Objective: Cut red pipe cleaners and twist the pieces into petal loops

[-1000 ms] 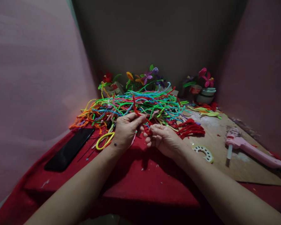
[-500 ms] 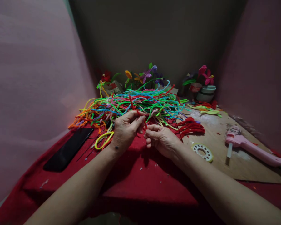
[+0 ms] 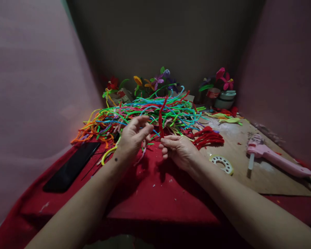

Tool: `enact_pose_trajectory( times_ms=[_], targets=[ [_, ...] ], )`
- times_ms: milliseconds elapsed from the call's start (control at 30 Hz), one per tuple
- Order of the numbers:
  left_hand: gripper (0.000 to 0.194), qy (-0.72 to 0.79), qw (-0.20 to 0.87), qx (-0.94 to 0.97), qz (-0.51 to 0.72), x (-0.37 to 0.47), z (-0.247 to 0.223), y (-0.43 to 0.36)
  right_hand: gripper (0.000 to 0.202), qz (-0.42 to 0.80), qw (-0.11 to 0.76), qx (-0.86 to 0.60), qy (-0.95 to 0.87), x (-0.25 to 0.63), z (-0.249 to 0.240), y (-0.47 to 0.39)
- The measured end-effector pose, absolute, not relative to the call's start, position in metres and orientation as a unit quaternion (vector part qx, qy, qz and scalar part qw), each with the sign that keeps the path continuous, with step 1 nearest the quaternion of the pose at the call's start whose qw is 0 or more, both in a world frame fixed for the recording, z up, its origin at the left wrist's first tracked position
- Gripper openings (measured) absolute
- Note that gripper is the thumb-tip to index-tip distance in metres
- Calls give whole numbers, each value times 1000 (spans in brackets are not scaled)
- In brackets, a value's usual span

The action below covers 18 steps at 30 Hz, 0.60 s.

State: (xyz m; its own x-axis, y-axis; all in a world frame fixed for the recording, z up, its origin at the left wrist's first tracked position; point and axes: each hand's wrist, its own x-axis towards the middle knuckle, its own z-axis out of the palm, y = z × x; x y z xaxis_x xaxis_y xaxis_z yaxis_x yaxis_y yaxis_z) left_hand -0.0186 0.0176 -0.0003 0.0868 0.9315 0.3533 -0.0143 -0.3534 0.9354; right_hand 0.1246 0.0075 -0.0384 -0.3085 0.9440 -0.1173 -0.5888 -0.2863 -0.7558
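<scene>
A red pipe cleaner [image 3: 161, 119] stands upright, its lower end pinched between the thumb and fingers of my right hand [image 3: 180, 150]. Just to the left, my left hand [image 3: 134, 136] is apart from it, fingers loosely curved with a gap between thumb and fingers and nothing seen in them. Behind both hands lies a large heap of many-coloured pipe cleaners [image 3: 145, 109]. A bundle of red pipe cleaners [image 3: 208, 137] rests to the right of my right hand.
Left on the red cloth [image 3: 155, 204] are a black phone [image 3: 71, 167] and a yellow-handled tool [image 3: 107, 155]. On the board [image 3: 274, 185] at right lie a round holed disc [image 3: 221, 164] and a pink glue gun [image 3: 282, 160]. Pipe-cleaner flowers [image 3: 157, 81] stand behind.
My left hand has let go of the red pipe cleaner and moved left, opening. The pipe cleaner now stands more upright in my right hand. The view has shifted slightly.
</scene>
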Motion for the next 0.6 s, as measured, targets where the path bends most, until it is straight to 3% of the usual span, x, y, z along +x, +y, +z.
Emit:
enact_pose_trajectory(
  times_ms=[67, 167, 367, 600],
  targets=[
    [26, 384, 514, 603, 473, -19, -6, 19, 9, 753, 506, -288, -308, 125, -39, 8],
    [23, 381, 564, 588, 436, -18, -12, 22, 8, 756, 495, -283, -322, 126, -41, 7],
    [26, 411, 555, 543, 478, -15, -12, 21, 11, 720, 508, -314, -353, 124, -40, 5],
    [25, 398, 536, 604, 435, -16, -14, 19, 20, 678, 510, -365, -383, 123, -43, 4]
  ],
)
